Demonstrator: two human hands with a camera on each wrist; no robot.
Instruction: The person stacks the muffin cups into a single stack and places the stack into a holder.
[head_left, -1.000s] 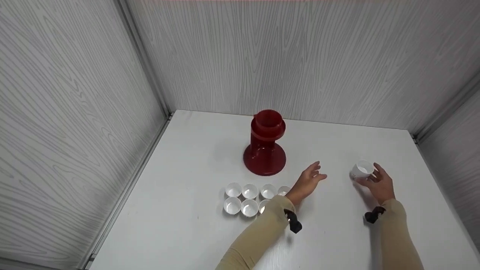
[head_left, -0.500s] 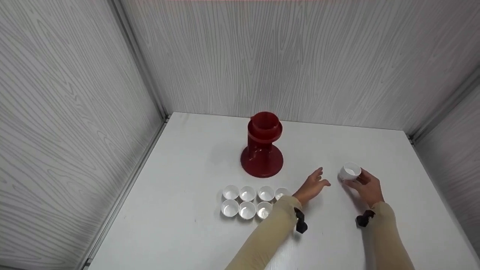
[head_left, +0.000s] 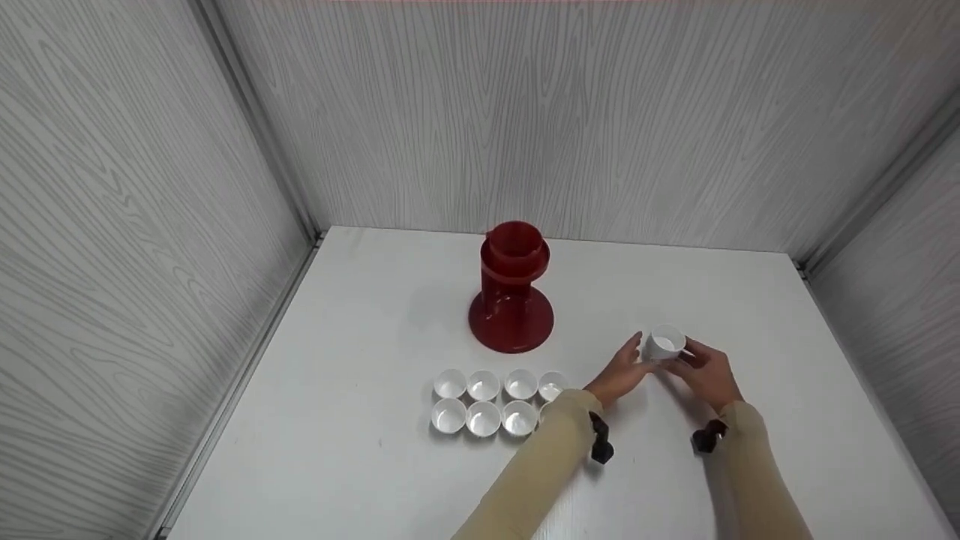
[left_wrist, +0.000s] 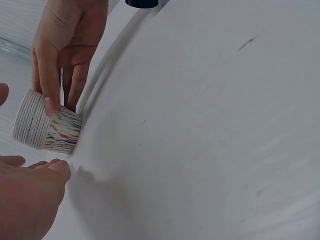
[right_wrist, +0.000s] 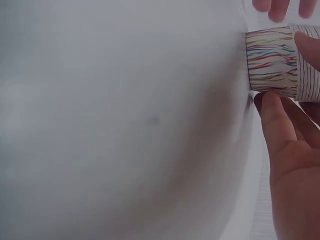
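My right hand (head_left: 707, 375) grips a nested stack of white paper cups (head_left: 666, 343) at the right of the table. In the left wrist view, the cup stack (left_wrist: 48, 122) shows many ringed rims, and its outermost cup has multicoloured streaks. The right hand (left_wrist: 70, 50) holds it with fingers and thumb along its sides. My left hand (head_left: 621, 375) is just left of the stack, fingers extended and spread. A gap shows between the left hand (left_wrist: 32, 195) and the cups in the left wrist view. The right wrist view catches the streaked cup (right_wrist: 272, 62) between both hands.
Two rows of white cups (head_left: 484, 418) stand on the white table (head_left: 337, 465), partly covered by the left sleeve (head_left: 532, 465). Behind them is a red stand with a round base and cup-shaped top (head_left: 514, 292). Wood-grain panels (head_left: 525, 112) enclose the table.
My right hand has carried the cup stack leftward, close to the left hand. The left hand has stayed nearly in place. The view has shifted slightly.
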